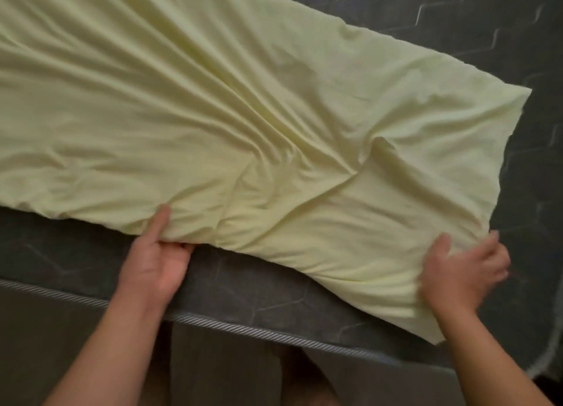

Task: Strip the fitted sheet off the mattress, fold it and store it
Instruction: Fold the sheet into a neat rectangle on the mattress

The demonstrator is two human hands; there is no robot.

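My left hand pinches the near edge of the fitted sheet, thumb on top and fingers tucked under. My right hand, blurred, appears to grip the same edge near its right corner. The sheet lies loose and wrinkled across the top of the mattress, already off its corners. Judged handling: light, limp, non-fragile fabric that sags and bunches between grips. Hold it at edges and corners, hands well apart, to keep the fold line taut.
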